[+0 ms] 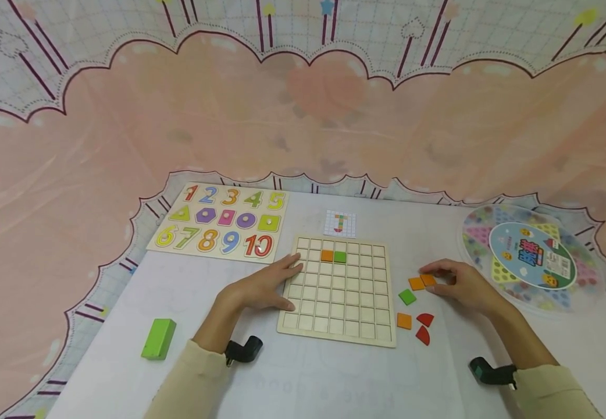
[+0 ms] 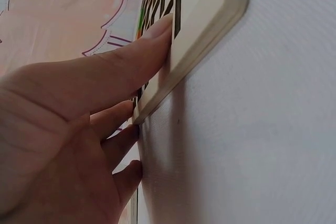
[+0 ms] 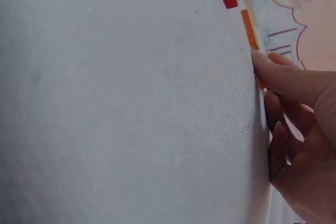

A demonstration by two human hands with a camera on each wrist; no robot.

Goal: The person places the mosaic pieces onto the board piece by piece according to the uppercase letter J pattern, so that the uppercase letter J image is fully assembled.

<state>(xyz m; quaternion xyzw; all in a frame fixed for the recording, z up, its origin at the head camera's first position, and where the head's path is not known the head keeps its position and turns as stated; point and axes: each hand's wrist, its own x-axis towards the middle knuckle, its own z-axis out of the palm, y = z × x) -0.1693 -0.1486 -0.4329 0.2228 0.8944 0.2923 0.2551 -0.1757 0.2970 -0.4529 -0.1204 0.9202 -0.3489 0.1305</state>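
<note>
A wooden grid board (image 1: 334, 334) lies in the middle of the white table, with an orange tile (image 1: 327, 255) and a green tile (image 1: 340, 256) side by side in its second row. My left hand (image 1: 282, 283) rests flat on the board's left edge, fingers straight; the left wrist view shows its thumb (image 2: 152, 35) lying along the board's rim (image 2: 210, 30). To the right of the board, my right hand (image 1: 439, 278) pinches an orange tile (image 1: 428, 280) that sits beside another orange tile (image 1: 416, 283). The right wrist view shows the thumb (image 3: 283, 77) down at the table.
Loose pieces lie right of the board: a green tile (image 1: 407, 297), an orange tile (image 1: 404, 320) and two red quarter-rounds (image 1: 424, 327). A pattern card (image 1: 341, 223) lies behind the board. A number puzzle (image 1: 221, 220) is at back left, a green block (image 1: 159, 338) front left, and a round game box (image 1: 530, 256) at right.
</note>
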